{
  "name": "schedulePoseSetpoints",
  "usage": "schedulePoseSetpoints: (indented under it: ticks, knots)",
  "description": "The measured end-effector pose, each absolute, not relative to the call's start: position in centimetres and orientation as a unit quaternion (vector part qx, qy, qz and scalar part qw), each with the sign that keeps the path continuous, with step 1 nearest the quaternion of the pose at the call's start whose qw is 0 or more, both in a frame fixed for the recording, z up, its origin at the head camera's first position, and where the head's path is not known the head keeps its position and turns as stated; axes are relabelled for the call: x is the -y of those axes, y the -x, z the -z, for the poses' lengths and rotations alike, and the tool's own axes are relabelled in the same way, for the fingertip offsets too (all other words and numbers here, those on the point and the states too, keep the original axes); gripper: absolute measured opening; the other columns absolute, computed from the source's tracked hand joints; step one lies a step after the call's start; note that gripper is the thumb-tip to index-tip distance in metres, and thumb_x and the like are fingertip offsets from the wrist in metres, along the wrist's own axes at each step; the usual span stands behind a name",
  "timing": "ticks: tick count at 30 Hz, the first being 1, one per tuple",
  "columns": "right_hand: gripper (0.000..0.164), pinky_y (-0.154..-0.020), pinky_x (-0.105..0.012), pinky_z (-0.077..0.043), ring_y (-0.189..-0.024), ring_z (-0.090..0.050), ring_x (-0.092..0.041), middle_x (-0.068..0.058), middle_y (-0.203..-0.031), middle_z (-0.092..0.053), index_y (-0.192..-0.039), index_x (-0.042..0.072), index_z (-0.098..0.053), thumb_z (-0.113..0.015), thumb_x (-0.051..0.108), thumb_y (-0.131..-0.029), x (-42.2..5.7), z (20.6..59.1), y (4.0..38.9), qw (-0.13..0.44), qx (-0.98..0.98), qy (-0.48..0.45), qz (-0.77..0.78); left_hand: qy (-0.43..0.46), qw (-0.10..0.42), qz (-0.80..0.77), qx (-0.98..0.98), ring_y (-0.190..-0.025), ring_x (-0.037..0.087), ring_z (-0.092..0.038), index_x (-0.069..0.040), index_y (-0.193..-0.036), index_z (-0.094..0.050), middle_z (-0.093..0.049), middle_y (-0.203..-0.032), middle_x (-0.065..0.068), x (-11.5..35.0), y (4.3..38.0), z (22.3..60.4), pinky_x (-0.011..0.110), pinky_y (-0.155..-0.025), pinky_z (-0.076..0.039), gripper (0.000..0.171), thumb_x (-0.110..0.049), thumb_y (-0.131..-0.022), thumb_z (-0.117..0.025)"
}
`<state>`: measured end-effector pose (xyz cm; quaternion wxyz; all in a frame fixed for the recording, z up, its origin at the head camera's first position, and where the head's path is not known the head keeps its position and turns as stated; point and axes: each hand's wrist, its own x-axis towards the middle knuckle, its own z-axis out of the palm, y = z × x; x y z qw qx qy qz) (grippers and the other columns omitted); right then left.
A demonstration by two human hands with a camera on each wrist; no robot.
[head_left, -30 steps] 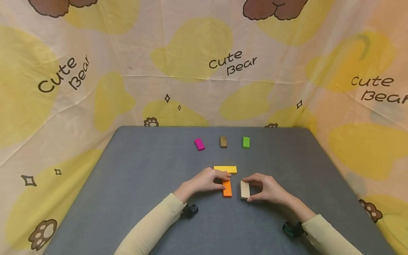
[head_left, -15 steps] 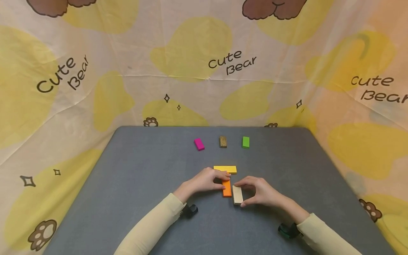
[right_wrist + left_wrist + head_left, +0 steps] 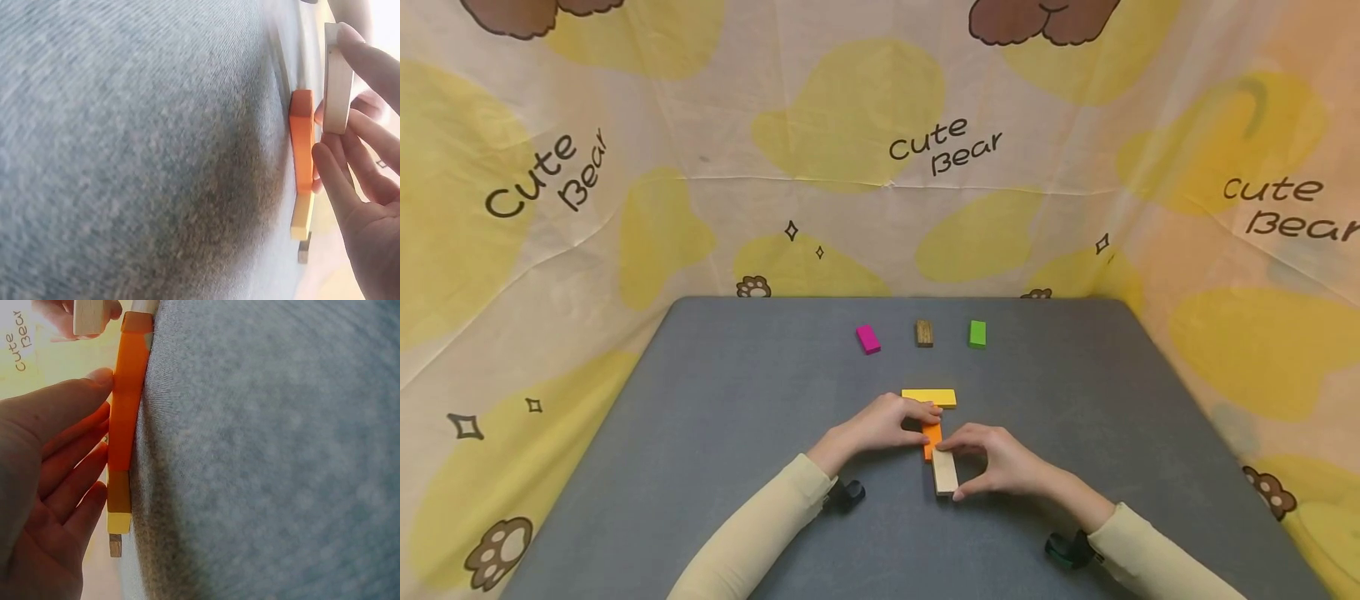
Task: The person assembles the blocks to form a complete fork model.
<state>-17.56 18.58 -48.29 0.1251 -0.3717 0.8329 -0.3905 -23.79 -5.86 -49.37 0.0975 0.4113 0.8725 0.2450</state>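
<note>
In the head view my left hand (image 3: 883, 425) rests its thumb and fingertips on top of an orange wooden block (image 3: 932, 435), which lies flat on the grey table. A yellow block (image 3: 928, 397) lies crosswise at the orange one's far end, forming a T. My right hand (image 3: 1007, 463) pinches a pale wooden block (image 3: 945, 475) by its two ends, thumb at the near end. The right wrist view has this pale block (image 3: 337, 84) raised off the table beside the near part of the orange block (image 3: 302, 140). In the head view it overlaps the orange block's near corner.
Farther back on the grey table (image 3: 760, 350) lie a magenta block (image 3: 868, 339), a brown wood-grain block (image 3: 924, 333) and a green block (image 3: 977, 334), spaced in a row. A printed cloth (image 3: 842, 117) hangs behind and along the sides.
My right hand has carried the pale block leftward and toward me, from right of the orange block to its near end. My left hand stays in place on the orange block.
</note>
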Motion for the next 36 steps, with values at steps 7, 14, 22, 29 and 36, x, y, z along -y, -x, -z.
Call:
schedulePoseSetpoints:
  ticks: [7,14,22,29,36]
  knots:
    - [0.061,-0.090,-0.026,-0.057,-0.105,-0.066,-0.008,0.002,-0.114,-0.068,-0.122,0.015,-0.064,-0.085,0.038,-0.070,-18.18,48.48,17.51,0.110,-0.832,0.390,0.379,-0.411,0.097,-0.241,-0.874,-0.128,0.007,-0.057,-0.022,-0.126,-0.065,-0.062,-0.134,-0.012,5.90,23.69,49.31,0.033,-0.110,-0.045,0.039,-0.034,-0.089,-0.068]
    - [0.060,-0.092,-0.025,-0.056,-0.106,-0.064,-0.004,0.006,-0.115,-0.067,-0.122,0.018,-0.065,-0.085,0.038,-0.069,-17.80,48.44,17.42,0.125,-0.837,0.379,0.373,-0.405,0.102,-0.241,-0.876,-0.128,0.006,-0.056,-0.023,-0.127,-0.065,-0.062,-0.134,-0.013,5.87,23.69,49.33,0.032,-0.111,-0.044,0.039,-0.035,-0.090,-0.067]
    - [0.059,-0.093,-0.023,-0.054,-0.107,-0.063,-0.004,0.009,-0.115,-0.067,-0.121,0.022,-0.065,-0.086,0.040,-0.068,-17.56,48.32,17.25,0.119,-0.852,0.372,0.348,-0.415,0.090,-0.243,-0.872,-0.127,0.007,-0.057,-0.021,-0.126,-0.065,-0.063,-0.133,-0.011,5.92,23.61,49.24,0.033,-0.109,-0.045,0.039,-0.034,-0.089,-0.068]
    - [0.059,-0.089,-0.024,-0.054,-0.104,-0.064,-0.010,0.011,-0.113,-0.066,-0.120,0.023,-0.066,-0.086,0.041,-0.067,-17.62,48.40,17.22,0.099,-0.856,0.385,0.331,-0.416,0.087,-0.241,-0.872,-0.127,0.007,-0.058,-0.021,-0.126,-0.066,-0.063,-0.133,-0.011,5.87,23.60,49.27,0.031,-0.109,-0.045,0.039,-0.034,-0.089,-0.068]
    - [0.060,-0.088,-0.025,-0.053,-0.102,-0.063,-0.010,0.011,-0.112,-0.064,-0.119,0.023,-0.066,-0.086,0.043,-0.067,-17.59,48.43,17.13,0.094,-0.856,0.391,0.324,-0.411,0.090,-0.238,-0.876,-0.127,0.006,-0.057,-0.021,-0.126,-0.066,-0.063,-0.133,-0.011,5.79,23.62,49.34,0.030,-0.109,-0.045,0.039,-0.034,-0.089,-0.068]
